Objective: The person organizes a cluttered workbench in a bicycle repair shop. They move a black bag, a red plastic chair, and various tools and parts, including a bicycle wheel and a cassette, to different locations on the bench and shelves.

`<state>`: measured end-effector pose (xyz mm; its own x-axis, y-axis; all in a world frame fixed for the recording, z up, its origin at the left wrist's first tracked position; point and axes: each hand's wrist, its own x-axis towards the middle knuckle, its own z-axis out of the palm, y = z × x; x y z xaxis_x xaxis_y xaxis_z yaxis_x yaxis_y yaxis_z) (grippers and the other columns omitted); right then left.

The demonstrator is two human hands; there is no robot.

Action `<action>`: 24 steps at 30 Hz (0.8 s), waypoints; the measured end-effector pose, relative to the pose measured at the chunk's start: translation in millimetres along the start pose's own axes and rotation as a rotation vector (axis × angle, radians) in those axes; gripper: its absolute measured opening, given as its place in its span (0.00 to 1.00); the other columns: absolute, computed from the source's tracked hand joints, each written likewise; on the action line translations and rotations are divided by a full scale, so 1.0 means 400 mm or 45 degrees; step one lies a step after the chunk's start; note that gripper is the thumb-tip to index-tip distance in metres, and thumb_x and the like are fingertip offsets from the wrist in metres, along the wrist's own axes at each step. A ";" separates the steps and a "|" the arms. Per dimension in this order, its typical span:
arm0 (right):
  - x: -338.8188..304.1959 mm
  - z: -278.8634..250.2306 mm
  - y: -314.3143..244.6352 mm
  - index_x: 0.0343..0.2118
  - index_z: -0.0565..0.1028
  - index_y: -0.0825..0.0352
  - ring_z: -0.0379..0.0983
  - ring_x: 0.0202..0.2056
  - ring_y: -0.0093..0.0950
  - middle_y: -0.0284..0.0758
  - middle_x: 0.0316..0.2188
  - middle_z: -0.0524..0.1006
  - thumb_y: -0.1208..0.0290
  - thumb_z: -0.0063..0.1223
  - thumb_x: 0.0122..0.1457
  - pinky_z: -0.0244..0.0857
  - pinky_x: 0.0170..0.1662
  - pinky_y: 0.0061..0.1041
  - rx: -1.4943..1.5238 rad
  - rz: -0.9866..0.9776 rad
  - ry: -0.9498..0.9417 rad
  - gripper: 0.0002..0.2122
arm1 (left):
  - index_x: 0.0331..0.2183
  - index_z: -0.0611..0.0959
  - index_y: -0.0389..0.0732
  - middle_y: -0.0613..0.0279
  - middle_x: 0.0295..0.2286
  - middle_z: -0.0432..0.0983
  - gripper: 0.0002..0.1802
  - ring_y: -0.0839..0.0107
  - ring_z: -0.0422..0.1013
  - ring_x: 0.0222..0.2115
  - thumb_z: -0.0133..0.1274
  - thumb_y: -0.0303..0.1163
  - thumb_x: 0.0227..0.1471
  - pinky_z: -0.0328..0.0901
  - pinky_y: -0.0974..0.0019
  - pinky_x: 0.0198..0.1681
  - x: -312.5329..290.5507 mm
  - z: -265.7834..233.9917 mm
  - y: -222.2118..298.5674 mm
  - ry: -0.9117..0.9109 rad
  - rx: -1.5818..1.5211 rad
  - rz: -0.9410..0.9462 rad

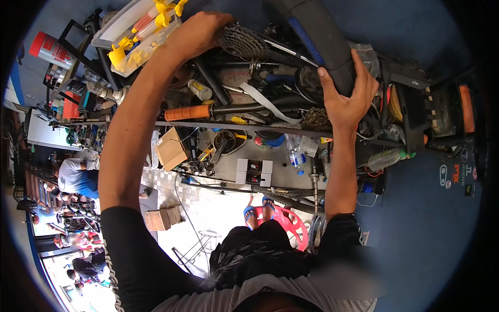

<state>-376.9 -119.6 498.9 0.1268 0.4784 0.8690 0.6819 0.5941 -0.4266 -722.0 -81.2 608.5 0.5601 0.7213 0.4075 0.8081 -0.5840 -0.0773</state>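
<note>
My left hand [205, 32] reaches up to the far shelf, its fingers curled at the upper left edge of a dark bicycle sprocket cassette [243, 41]. The fingertips are partly hidden. My right hand [347, 96] is closed round the lower end of a thick black tyre-like piece [332, 52] with a blue printed strip, thumb on its left side and fingers on its right. A thin silver rod [288, 49] slants from beside the cassette toward my right thumb. Below both hands, an orange ribbed grip [187, 113] sits on a dark bar, and a pale strap [267, 103] lies across the clutter.
An open plastic box [143, 60] with yellow-capped tubes stands at the upper left. A small cylindrical container [199, 89] lies on the shelf. Lower down are a cardboard box [170, 148], a water bottle [297, 156] and a red plastic stool [293, 226]. Other people are at the far left.
</note>
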 end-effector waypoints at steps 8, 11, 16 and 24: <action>0.012 0.000 -0.002 0.60 0.78 0.65 0.71 0.53 0.39 0.37 0.53 0.82 0.61 0.79 0.50 0.64 0.58 0.40 -0.013 0.101 0.026 0.33 | 0.47 0.83 0.35 0.45 0.23 0.81 0.12 0.52 0.82 0.24 0.51 0.29 0.67 0.75 0.52 0.31 0.053 -0.073 0.037 -0.278 -0.236 -0.349; 0.014 0.002 -0.007 0.60 0.78 0.65 0.71 0.53 0.39 0.38 0.53 0.82 0.62 0.79 0.50 0.63 0.58 0.40 -0.010 0.118 0.002 0.33 | 0.50 0.82 0.34 0.50 0.25 0.82 0.13 0.61 0.83 0.23 0.49 0.29 0.69 0.79 0.60 0.26 0.095 -0.092 0.023 -0.297 -0.312 -0.552; 0.015 -0.002 -0.002 0.61 0.78 0.65 0.70 0.54 0.40 0.38 0.53 0.81 0.62 0.79 0.51 0.63 0.59 0.40 -0.013 0.114 0.003 0.34 | 0.51 0.83 0.34 0.40 0.35 0.85 0.18 0.54 0.85 0.25 0.46 0.20 0.63 0.81 0.57 0.29 0.137 -0.032 0.047 -0.483 -0.266 -0.670; 0.012 0.002 -0.003 0.60 0.78 0.64 0.71 0.53 0.39 0.38 0.53 0.81 0.61 0.79 0.51 0.64 0.58 0.40 -0.019 0.126 -0.018 0.33 | 0.47 0.85 0.33 0.38 0.39 0.85 0.16 0.50 0.86 0.32 0.48 0.19 0.60 0.82 0.56 0.36 0.170 -0.051 0.038 -0.780 -0.038 -0.970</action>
<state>-377.8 -117.3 503.5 0.1840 0.5434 0.8191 0.6774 0.5337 -0.5062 -675.3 -48.6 653.8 -0.1059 0.9729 -0.2054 0.9926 0.1159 0.0370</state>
